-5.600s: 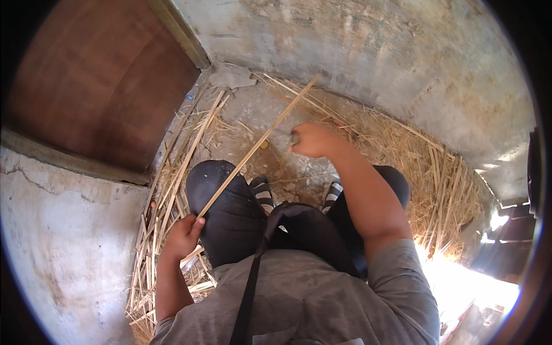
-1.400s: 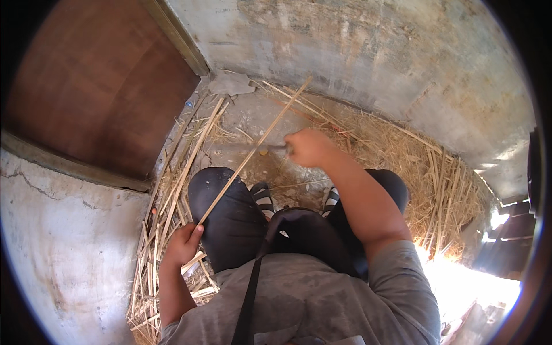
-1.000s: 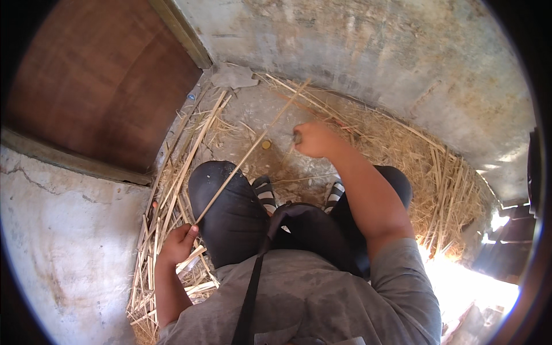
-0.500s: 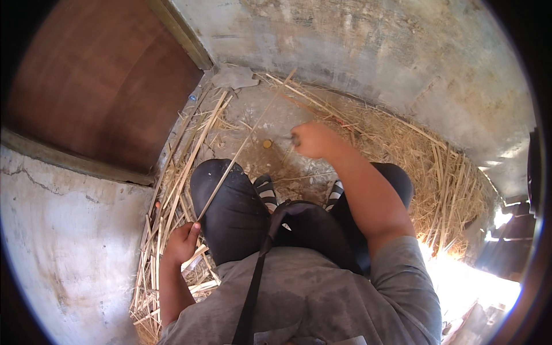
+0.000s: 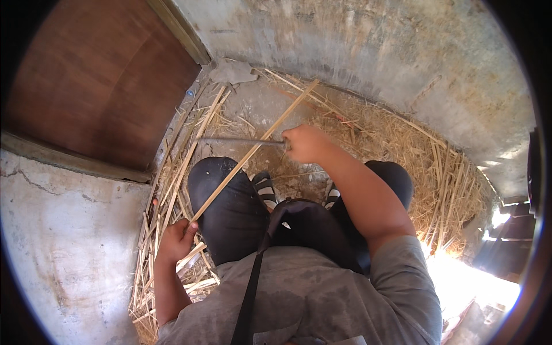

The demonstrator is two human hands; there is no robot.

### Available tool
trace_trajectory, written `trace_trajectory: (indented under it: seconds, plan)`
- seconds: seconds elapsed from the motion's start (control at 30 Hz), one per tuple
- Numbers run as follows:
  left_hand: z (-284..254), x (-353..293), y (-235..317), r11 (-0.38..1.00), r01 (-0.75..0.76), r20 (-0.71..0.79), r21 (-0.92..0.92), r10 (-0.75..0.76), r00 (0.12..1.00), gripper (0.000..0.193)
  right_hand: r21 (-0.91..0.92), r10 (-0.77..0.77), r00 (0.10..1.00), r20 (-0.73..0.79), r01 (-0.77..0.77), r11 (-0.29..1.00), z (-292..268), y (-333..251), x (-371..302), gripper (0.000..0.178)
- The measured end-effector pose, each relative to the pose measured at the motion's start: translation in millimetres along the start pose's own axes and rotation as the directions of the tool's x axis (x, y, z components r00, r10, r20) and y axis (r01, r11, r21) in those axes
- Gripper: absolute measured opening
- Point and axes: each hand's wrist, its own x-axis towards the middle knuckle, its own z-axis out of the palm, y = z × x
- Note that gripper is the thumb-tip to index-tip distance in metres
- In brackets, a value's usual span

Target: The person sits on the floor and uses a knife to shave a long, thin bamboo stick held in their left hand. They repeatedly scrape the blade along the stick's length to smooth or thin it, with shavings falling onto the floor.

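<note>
Strip — broader face showing than moment ago; grey tool in right hand now across it

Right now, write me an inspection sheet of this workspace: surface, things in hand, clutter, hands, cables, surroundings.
Surface: worn grey concrete-like floor, littered with fibres.
Things in hand: long pale flat strip slanting across the left knee; thin grey metal-looking blade crossing above it in view, contact unclear.
Clutter: loose pile of pale narrow strips at left; heap of tan straw-like shavings at right.
Hands: left hand grips the strip's near end; right hand grips the blade's handle end.
Cables: nothing seen.
Surroundings: stained grey wall ahead; flat brown panel at left.
</note>
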Motion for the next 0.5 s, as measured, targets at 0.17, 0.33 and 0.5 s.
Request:
trace_trajectory:
  seconds: [0.17, 0.33, 0.5]
  plan:
    - [20.7, 2.2, -20.4, 0.999, -0.048, -0.074, -0.004, 0.048, 0.996, 0.054, 0.322, 0.255, 0.965, 0.068, -0.263, 0.909, 13.4, 57.0, 11.2, 0.05]
    - [6.8, 4.4, -6.7, 0.999, -0.051, -0.057, -0.018, 0.05, 0.997, 0.053, 0.211, 0.235, 0.956, -0.174, -0.197, 0.957, 18.8, 67.9, 12.7, 0.049]
    - [7.3, -0.5, -9.6, 1.0, -0.018, -0.062, -0.009, 0.017, 0.998, 0.05, -0.081, 0.056, 0.997, 0.06, -0.051, 0.995, -10.0, -3.6, -2.5, 0.045]
